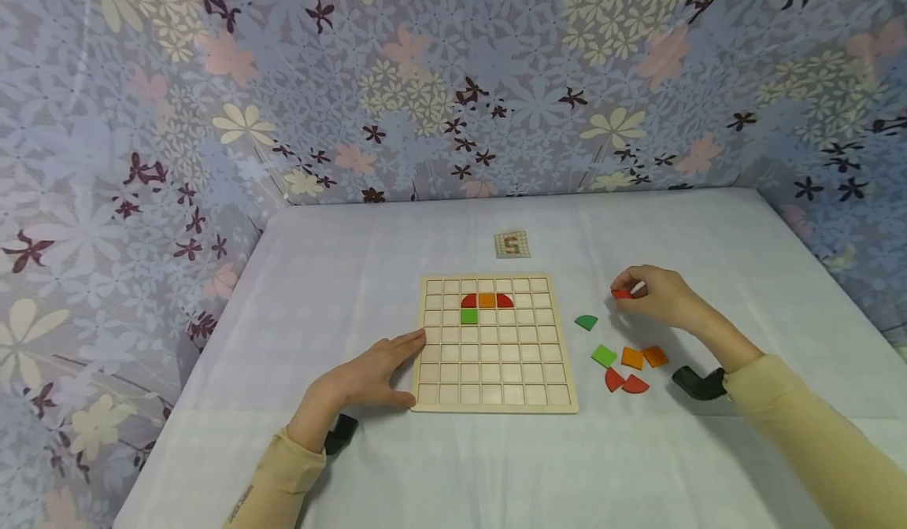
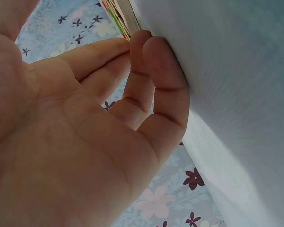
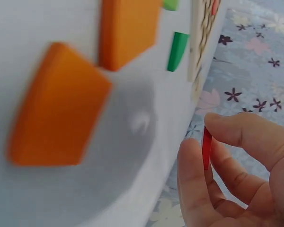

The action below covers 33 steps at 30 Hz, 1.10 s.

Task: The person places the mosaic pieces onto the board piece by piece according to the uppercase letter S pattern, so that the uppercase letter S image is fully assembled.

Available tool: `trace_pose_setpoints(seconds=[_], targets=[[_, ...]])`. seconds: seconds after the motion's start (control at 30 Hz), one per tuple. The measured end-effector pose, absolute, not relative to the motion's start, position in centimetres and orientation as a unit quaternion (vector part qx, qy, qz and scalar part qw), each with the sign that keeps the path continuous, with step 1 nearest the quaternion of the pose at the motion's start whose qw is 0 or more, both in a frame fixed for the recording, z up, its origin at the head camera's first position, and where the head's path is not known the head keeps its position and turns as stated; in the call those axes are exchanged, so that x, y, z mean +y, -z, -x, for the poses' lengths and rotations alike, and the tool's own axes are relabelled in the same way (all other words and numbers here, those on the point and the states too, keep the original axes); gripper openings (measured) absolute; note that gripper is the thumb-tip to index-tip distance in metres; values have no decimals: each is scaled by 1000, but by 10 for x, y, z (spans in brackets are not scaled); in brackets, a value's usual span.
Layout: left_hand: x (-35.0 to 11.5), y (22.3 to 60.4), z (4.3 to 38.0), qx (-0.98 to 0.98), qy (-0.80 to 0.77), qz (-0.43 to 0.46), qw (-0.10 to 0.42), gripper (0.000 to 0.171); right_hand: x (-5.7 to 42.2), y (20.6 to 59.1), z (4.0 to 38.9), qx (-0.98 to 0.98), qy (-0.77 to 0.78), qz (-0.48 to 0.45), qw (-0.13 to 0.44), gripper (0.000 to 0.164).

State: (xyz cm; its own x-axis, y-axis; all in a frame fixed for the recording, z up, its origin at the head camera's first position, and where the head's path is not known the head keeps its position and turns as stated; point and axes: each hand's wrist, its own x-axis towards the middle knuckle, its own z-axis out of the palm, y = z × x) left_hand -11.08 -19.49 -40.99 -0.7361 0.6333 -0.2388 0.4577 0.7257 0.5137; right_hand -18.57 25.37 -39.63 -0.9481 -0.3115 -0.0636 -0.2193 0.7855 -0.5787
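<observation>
A wooden grid board [image 1: 490, 353] lies on the table. Two red quarter-circle tiles [image 1: 469, 301] flank an orange square tile [image 1: 487, 301] in its second row, and a green square tile [image 1: 469, 316] sits below the left one. My left hand [image 1: 372, 371] rests at the board's left side, fingers extended, fingertips and thumb touching its edge. To the right of the board, above the table, my right hand [image 1: 655, 293] pinches a red tile [image 3: 207, 149] between thumb and fingers. That tile's full outline is hidden by the fingers.
Loose tiles lie right of the board: a dark green quarter-circle [image 1: 586, 322], a light green square [image 1: 604, 356], two orange squares [image 1: 633, 358] and two red quarter-circles [image 1: 635, 385]. Behind the board is a small pattern card [image 1: 512, 245]. A flowered cloth [image 1: 453, 80] hangs around the table.
</observation>
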Motion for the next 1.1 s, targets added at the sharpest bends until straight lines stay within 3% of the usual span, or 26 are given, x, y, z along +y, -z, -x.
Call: trace_pose_setpoints(seconds=[0.37, 1.1], targets=[[-194, 410, 112, 907, -216, -296, 210, 87, 244, 384, 189, 938, 302, 150, 83, 24], [-195, 412, 111, 905, -222, -301, 204, 87, 244, 410, 191, 939, 274, 154, 141, 22]])
